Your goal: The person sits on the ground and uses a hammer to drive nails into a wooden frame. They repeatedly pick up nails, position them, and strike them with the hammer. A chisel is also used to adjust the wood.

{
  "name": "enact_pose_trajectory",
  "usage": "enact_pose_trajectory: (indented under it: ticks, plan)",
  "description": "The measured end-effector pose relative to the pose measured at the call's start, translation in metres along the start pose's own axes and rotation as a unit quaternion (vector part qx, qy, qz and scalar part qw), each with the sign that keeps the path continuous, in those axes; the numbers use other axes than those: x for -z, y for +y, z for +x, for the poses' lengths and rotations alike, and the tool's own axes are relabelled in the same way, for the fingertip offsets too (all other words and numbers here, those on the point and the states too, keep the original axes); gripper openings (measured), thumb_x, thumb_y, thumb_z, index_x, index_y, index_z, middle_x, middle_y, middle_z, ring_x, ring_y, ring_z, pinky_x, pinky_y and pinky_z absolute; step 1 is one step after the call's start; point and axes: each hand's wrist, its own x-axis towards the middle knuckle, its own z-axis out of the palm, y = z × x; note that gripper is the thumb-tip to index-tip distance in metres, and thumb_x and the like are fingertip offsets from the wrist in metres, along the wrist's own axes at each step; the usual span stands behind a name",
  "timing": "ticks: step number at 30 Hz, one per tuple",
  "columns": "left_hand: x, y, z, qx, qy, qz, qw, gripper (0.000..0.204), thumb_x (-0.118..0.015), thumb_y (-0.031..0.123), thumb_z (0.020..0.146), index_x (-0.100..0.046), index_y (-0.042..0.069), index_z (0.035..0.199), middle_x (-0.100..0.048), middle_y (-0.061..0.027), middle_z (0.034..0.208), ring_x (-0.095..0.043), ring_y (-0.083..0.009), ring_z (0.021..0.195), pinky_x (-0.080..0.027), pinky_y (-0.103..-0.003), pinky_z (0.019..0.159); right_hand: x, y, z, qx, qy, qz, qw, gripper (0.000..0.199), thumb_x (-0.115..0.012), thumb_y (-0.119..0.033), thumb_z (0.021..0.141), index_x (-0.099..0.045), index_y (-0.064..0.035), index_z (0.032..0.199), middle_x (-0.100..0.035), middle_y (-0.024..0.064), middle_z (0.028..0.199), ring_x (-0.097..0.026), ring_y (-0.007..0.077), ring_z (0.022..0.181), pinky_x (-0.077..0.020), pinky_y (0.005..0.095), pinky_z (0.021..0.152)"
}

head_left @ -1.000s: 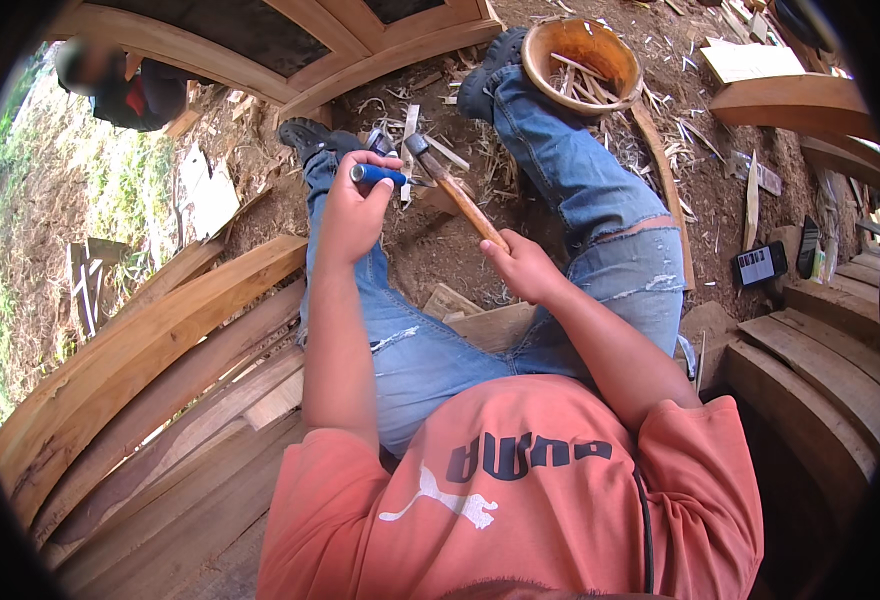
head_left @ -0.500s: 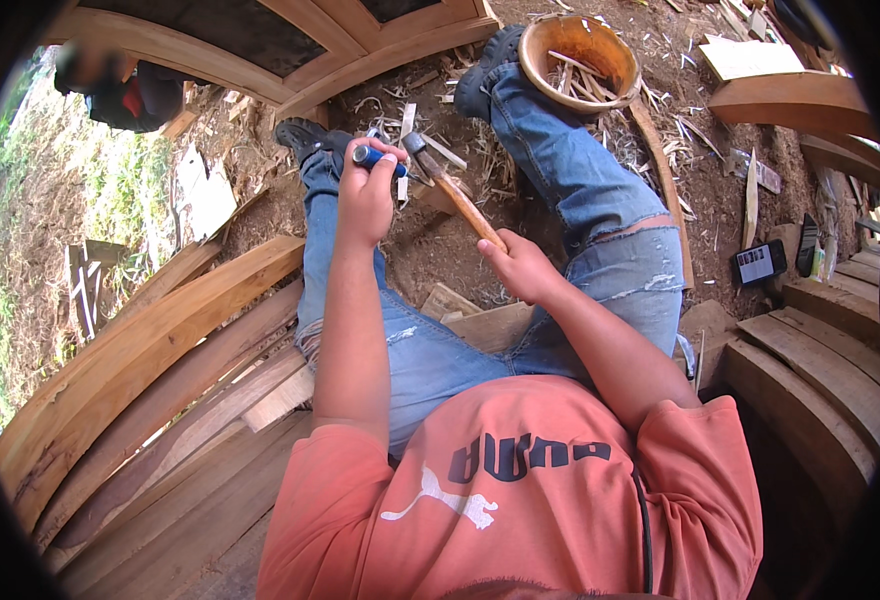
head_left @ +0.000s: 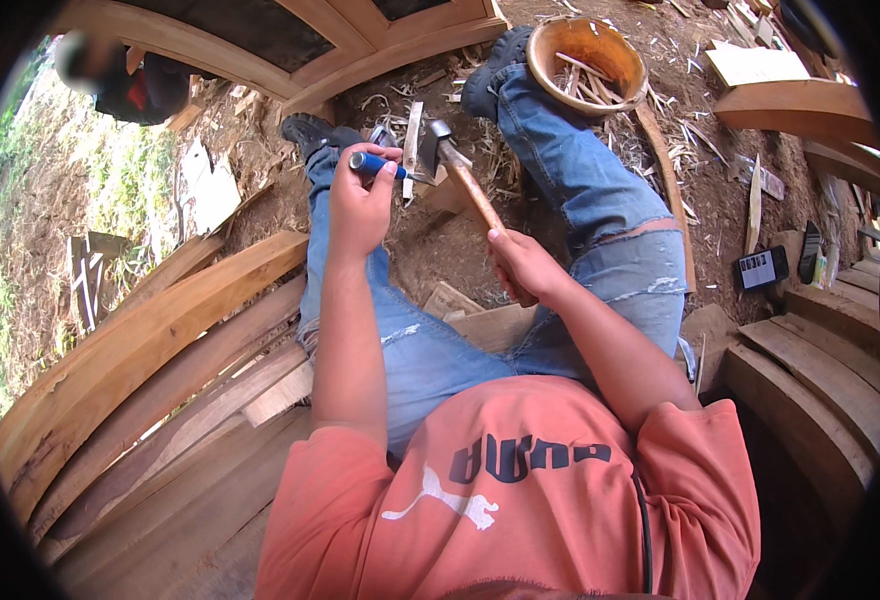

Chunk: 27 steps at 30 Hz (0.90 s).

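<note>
My left hand (head_left: 360, 212) is closed around the blue handle of a chisel (head_left: 371, 163), whose metal blade points to the right between my knees. In my right hand (head_left: 526, 266) is a hammer (head_left: 473, 194), gripped by the lower part of its wooden handle. The metal hammer head is raised to the right of the chisel handle, apart from it. Below the chisel's tip lies a piece of wood (head_left: 447, 196), partly hidden by the hammer. Whether the blade touches that wood I cannot tell.
A bowl (head_left: 557, 42) holding wood strips stands beyond my right foot. Curved planks (head_left: 150, 330) lie at my left, more boards (head_left: 810, 375) at my right. A phone (head_left: 760, 268) rests on the ground. A wooden frame (head_left: 400, 70) stands ahead; shavings litter the dirt.
The hammer head has moved right and slightly away, off the chisel's end area. My right hand has shifted a little to the right. The chisel stays in my left hand, slightly turned.
</note>
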Motion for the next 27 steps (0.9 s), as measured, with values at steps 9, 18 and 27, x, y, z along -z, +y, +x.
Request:
enact_pose_trajectory:
  ticks: [9,18,27]
  plan:
    - [0.001,-0.013,-0.009,0.0,0.044,-0.017,0.999,0.022,-0.063,0.001,0.107,-0.053,0.002,0.126,-0.074,-0.011,0.122,-0.068,-0.015,0.11,-0.054,-0.032,0.101,0.006,-0.001,-0.002,-0.031,-0.051,0.161,0.985,0.049,-0.044,-0.057,0.114,-0.052,-0.0094,0.113,-0.048,0.0006,0.072,-0.049,0.0133,0.053,-0.0462,0.032,0.049]
    - [0.012,-0.015,-0.006,0.002,0.009,-0.024,1.0,0.024,-0.061,-0.002,0.106,-0.051,0.003,0.127,-0.073,-0.0123,0.122,-0.068,-0.0163,0.112,-0.053,-0.033,0.104,0.008,0.002,0.003,0.031,0.002,0.028,0.999,0.044,-0.05,-0.053,0.113,-0.052,-0.0099,0.11,-0.05,0.0021,0.07,-0.05,0.0131,0.05,-0.0447,0.0319,0.046]
    - [0.003,-0.007,-0.006,0.025,0.028,0.008,0.999,0.024,-0.065,0.001,0.106,-0.052,0.003,0.125,-0.074,-0.0117,0.118,-0.068,-0.0157,0.109,-0.054,-0.033,0.102,0.005,0.004,0.003,0.036,0.023,0.013,0.999,0.042,-0.051,-0.051,0.113,-0.052,-0.009,0.105,-0.053,0.0024,0.068,-0.051,0.0135,0.046,-0.0428,0.0321,0.043]
